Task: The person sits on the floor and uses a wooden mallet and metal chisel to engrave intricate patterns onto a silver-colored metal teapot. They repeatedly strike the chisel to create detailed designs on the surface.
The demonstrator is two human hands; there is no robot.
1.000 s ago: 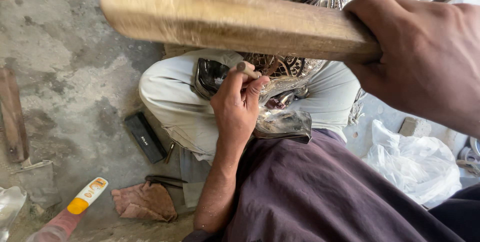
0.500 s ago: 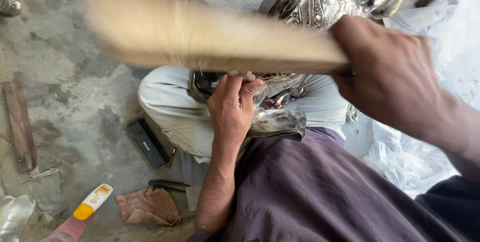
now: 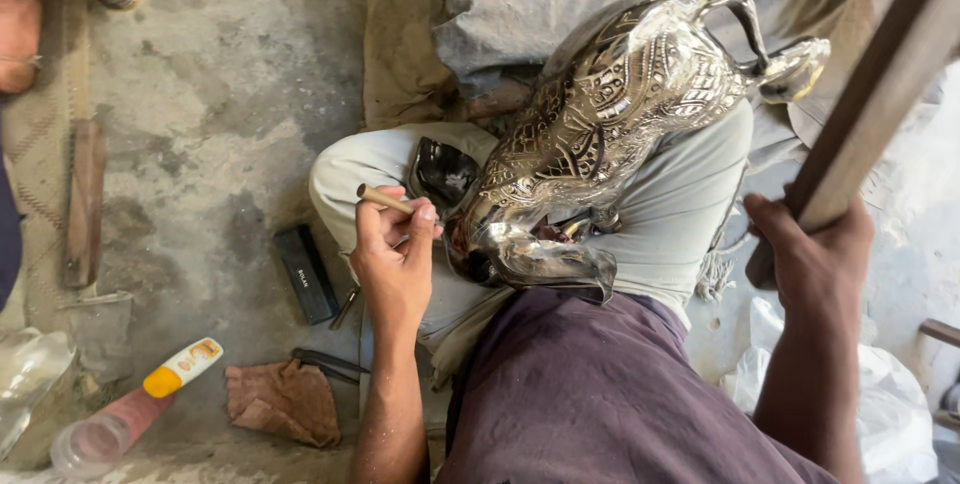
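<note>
Silver jug (image 3: 620,114) resting across lap.

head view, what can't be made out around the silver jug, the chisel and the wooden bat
1. Chisel tip, head view: hidden behind the left hand fingers, so contact with the silver jug is unclear.
2. Wooden bat upper end: cut off by the top right edge; the right hand covers its grip.
3. Jug's underside: hidden against the lap.
4. Small black block on the floor: too small to identify.
</note>
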